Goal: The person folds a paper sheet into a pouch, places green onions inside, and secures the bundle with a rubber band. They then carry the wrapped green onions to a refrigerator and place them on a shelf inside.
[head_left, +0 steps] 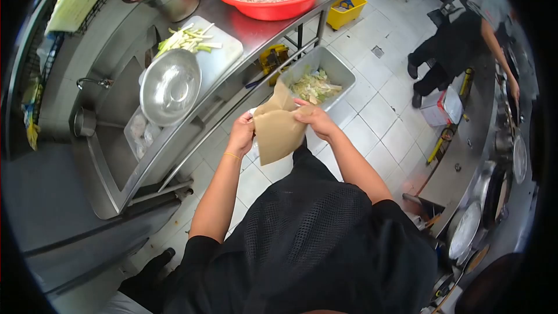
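A piece of brown paper (pixel 280 131), folded or bag-like, is held up in front of my body. My left hand (pixel 242 134) grips its left edge with closed fingers. At the upper right edge, my right hand (pixel 314 119) pinches the same paper between thumb and fingers. Just beyond the paper stands a grey bin (pixel 347 81) holding leafy scraps (pixel 314 87). A metal bowl (pixel 171 87) sits to the left, beside a white cutting board (pixel 229 52) with cut green and white stalks (pixel 187 40).
A red basin (pixel 273 9) of pale food and a metal pot (pixel 177 3) of meat stand on the steel counter (pixel 261 32). The sink (pixel 110 139) is left. A person (pixel 447 46) works at the right near pans (pixel 465 229). A yellow bucket (pixel 347 16) stands ahead.
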Demonstrator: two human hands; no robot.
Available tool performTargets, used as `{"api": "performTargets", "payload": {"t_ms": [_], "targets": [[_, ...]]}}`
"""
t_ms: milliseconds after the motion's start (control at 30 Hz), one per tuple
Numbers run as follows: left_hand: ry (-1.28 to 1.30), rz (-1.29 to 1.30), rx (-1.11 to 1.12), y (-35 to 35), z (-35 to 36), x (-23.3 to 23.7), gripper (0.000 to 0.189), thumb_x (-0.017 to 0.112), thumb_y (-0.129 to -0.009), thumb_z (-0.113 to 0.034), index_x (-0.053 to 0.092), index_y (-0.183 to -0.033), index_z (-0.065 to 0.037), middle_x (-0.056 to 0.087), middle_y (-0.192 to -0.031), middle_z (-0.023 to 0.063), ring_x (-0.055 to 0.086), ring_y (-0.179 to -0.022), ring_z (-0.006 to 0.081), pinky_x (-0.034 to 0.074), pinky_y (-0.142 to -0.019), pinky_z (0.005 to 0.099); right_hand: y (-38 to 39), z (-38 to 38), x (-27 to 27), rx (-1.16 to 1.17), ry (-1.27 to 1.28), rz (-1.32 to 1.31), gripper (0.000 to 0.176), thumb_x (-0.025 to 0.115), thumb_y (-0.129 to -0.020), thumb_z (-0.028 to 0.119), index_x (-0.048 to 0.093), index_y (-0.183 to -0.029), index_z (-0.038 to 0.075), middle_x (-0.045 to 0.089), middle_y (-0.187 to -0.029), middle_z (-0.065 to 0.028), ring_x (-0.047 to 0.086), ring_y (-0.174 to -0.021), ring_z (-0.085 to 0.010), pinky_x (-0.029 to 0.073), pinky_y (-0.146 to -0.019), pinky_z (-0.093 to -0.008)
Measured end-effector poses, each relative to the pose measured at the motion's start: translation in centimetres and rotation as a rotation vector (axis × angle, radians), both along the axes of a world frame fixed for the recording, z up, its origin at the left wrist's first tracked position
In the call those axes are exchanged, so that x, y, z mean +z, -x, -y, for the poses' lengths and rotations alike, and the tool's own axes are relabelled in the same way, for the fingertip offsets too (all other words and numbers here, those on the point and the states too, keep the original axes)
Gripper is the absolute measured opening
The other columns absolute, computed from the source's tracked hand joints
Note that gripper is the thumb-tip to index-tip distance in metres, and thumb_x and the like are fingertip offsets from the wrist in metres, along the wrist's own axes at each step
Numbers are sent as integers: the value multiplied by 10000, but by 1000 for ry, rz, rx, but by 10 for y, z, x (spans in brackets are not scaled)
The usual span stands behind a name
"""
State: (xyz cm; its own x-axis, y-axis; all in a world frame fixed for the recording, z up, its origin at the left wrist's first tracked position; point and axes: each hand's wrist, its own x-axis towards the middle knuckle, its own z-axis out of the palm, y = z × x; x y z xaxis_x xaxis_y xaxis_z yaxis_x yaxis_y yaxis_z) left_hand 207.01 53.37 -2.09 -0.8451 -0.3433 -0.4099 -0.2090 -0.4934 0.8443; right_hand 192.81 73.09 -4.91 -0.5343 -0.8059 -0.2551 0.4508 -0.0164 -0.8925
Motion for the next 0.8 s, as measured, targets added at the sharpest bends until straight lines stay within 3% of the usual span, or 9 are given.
{"api": "performTargets", "payload": {"t_ms": [100,133,267,333,467,633,733,800], "targets": [[-11,-1,-14,42,13,-5,219,584,-898,-102,574,-1097,-12,657,-1020,77,623,-910,146,476,-833,282,46,-4,-23,23,84,121,338,707,-819,159,637,-1092,-27,619,-1150,-65,557,-1077,-151,406,-956,-294],[-36,4,-23,56,15,-4,232,579,-907,-118,566,-1115,-16,655,-1029,71,618,-931,147,469,-839,284,59,-3,-30,70,11,40,309,693,-823,122,636,-1088,-27,630,-1132,-85,588,-1027,-166,431,-936,-307],[37,88,127,96,20,-17,267,575,-921,-187,543,-1144,-43,648,-1051,53,613,-857,147,470,-785,276,106,2,-47,73,-112,152,285,687,-822,98,638,-1072,-30,653,-1078,-105,617,-972,-186,454,-912,-327],[262,307,216,100,26,-18,298,559,-932,-250,526,-1168,-71,640,-1057,39,589,-763,135,469,-702,263,131,-7,-71,-125,-229,227,284,683,-819,85,631,-1070,-37,670,-1028,-113,632,-937,-201,473,-879,-345],[234,392,204,71,35,-35,299,550,-934,-273,526,-1166,-85,636,-1018,34,570,-704,118,462,-601,249,167,-24,-114,-256,-357,261,299,674,-823,67,616,-1098,-35,665,-1051,-116,633,-941,-217,477,-872,-346],[172,517,214,28,29,-49,275,559,-924,-244,547,-1137,-69,638,-994,45,569,-682,115,465,-586,243,184,-23,-147,-398,-324,331,287,666,-835,84,614,-1091,-37,665,-1045,-120,630,-938,-224,469,-869,-349],[114,557,228,11,19,-52,274,569,-910,-210,555,-1133,-51,642,-976,52,569,-663,108,472,-571,237,183,-19,-150,-513,-323,343,309,673,-827,97,606,-1088,-52,663,-1017,-133,640,-890,-233,493,-804,-359],[95,567,197,9,17,-51,280,573,-905,-200,565,-1134,-39,651,-948,52,567,-661,98,476,-576,233,178,-20,-146,-444,-779,174,357,659,-847,136,573,-1135,-56,640,-1077,-143,622,-956,-239,480,-840,-364]]}}
